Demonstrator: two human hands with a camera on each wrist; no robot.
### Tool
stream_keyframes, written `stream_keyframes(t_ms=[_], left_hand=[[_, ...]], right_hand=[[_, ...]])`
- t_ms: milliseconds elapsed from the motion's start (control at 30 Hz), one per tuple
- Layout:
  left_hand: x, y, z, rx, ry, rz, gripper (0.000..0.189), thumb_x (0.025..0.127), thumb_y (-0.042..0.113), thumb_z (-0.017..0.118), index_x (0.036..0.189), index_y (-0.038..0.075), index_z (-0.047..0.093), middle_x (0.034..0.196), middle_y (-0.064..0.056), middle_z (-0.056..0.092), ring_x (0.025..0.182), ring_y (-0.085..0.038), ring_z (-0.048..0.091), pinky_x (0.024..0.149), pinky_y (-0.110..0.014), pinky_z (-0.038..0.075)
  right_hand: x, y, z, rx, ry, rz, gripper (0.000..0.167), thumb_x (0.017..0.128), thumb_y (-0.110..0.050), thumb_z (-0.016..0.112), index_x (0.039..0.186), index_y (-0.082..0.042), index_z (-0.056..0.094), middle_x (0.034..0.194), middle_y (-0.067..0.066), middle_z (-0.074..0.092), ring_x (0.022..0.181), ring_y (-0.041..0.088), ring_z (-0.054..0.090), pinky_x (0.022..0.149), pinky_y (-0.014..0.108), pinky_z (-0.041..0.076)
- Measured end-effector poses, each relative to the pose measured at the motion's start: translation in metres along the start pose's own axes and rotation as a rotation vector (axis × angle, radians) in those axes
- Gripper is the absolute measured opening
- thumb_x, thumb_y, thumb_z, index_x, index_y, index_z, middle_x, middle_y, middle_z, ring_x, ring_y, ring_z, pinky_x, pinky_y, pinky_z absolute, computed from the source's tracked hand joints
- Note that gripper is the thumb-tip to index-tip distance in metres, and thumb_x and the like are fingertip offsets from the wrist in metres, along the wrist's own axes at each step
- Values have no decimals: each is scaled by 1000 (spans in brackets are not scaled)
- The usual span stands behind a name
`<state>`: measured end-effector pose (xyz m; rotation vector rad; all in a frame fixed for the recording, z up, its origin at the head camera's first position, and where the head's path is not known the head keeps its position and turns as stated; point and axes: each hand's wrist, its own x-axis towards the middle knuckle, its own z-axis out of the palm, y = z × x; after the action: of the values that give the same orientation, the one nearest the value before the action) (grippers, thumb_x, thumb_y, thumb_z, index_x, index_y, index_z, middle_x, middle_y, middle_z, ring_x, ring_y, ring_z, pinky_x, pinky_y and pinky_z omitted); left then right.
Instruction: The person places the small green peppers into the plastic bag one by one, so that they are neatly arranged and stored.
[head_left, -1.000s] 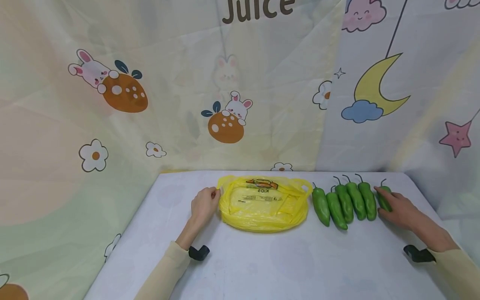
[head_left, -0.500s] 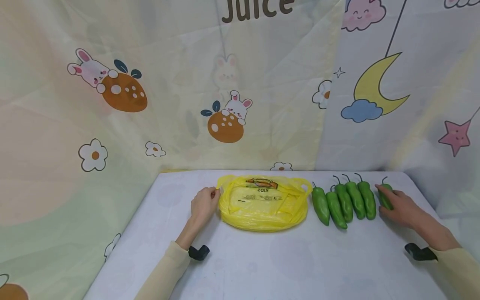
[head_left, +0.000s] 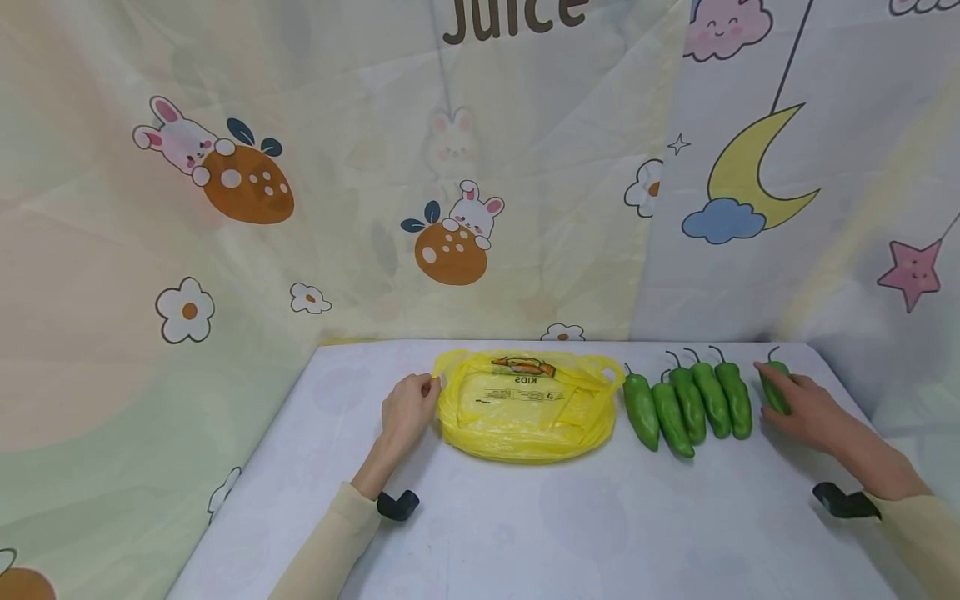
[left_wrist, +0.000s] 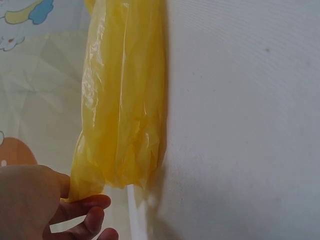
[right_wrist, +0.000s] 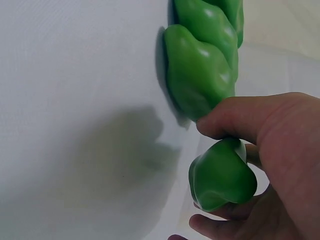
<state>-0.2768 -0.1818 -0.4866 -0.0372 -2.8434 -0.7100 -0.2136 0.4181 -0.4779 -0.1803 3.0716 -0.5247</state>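
A yellow plastic bag (head_left: 528, 429) with printing on it lies on the white table. My left hand (head_left: 408, 410) pinches its left handle between thumb and forefinger, as the left wrist view also shows, with the other fingers (left_wrist: 95, 220) loosely bent. On the right, my right hand (head_left: 813, 417) holds a green pepper (head_left: 777, 390) by its sides, its curved stem pointing away. In the right wrist view this pepper (right_wrist: 222, 177) sits between thumb and fingers, apart from the others, above a shadow on the table.
Several more green peppers (head_left: 692, 407) lie side by side in a row between the bag and my right hand. Behind the white table (head_left: 540, 533) hangs a curtain (head_left: 345, 150) printed with rabbits and flowers.
My right hand has shifted a little to the right with the pepper, widening the gap to the row. My left hand and the bag have stayed in place.
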Motion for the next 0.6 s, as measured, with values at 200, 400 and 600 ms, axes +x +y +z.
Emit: stream_keyframes(t_ms=[200, 400, 600], left_hand=[[0, 0, 0, 2, -2, 2, 39, 101, 33, 52, 66, 16, 54, 65, -1, 48, 58, -16, 45, 49, -28, 31], [1, 0, 1, 3, 0, 2, 39, 101, 33, 52, 66, 16, 54, 65, -1, 48, 57, -16, 45, 50, -28, 31], [2, 0, 2, -1, 8, 7, 40, 101, 33, 52, 64, 16, 52, 62, 0, 46, 56, -15, 43, 49, -28, 29]], right_hand=[[-1, -5, -2, 12, 4, 4, 77, 91, -9, 63, 152, 5, 18, 123, 56, 31, 104, 67, 45, 83, 74, 41], [0, -9, -3, 15, 12, -11, 77, 91, -10, 62, 152, 5, 18, 123, 56, 31, 104, 66, 44, 83, 73, 41], [-1, -12, -4, 5, 31, -56, 78, 90, -10, 63, 152, 5, 17, 120, 57, 34, 103, 67, 47, 80, 72, 42]])
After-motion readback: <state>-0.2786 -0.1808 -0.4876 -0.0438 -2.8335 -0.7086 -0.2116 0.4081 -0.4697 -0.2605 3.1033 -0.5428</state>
